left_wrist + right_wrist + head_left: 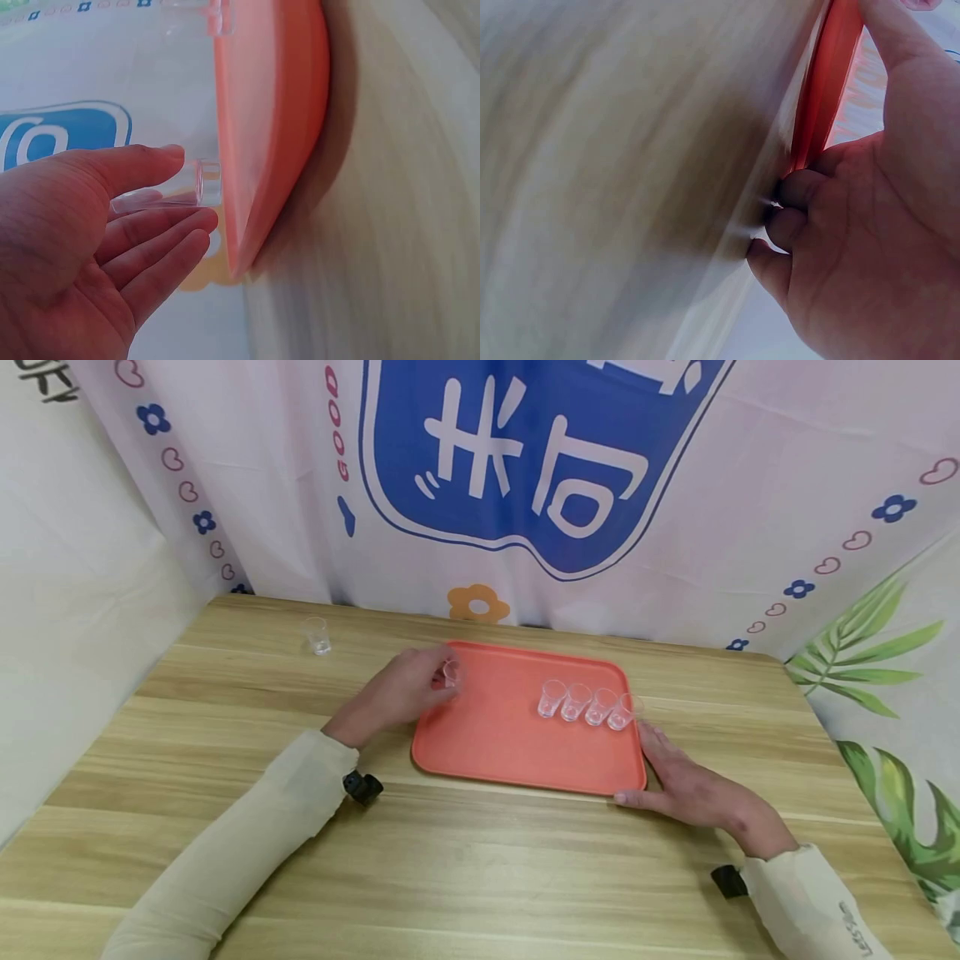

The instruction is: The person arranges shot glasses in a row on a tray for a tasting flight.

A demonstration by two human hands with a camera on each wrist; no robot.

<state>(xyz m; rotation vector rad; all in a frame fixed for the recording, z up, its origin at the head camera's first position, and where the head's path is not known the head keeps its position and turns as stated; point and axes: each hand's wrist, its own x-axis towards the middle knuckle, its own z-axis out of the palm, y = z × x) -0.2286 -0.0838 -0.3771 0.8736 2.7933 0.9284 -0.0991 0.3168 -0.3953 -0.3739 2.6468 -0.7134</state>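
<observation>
A red-orange tray [495, 735] lies on the wooden table. On its right half several clear shot glasses [576, 702] stand upright in a row. At the tray's far left corner my left hand [401, 692] holds another shot glass [208, 182] between thumb and fingers, its base close to the tray surface. My right hand [693, 789] rests against the tray's near right corner, thumb at the front edge and fingers along the right side. The right wrist view shows this palm [877, 247] beside the tray rim [829, 82]. One more shot glass [319, 637] stands at the table's far left.
The wooden table [480, 877] extends around the tray on all sides. Behind its back edge hangs a printed cloth [285, 527] with a blue emblem. A wall with painted leaves [862, 652] is on the right.
</observation>
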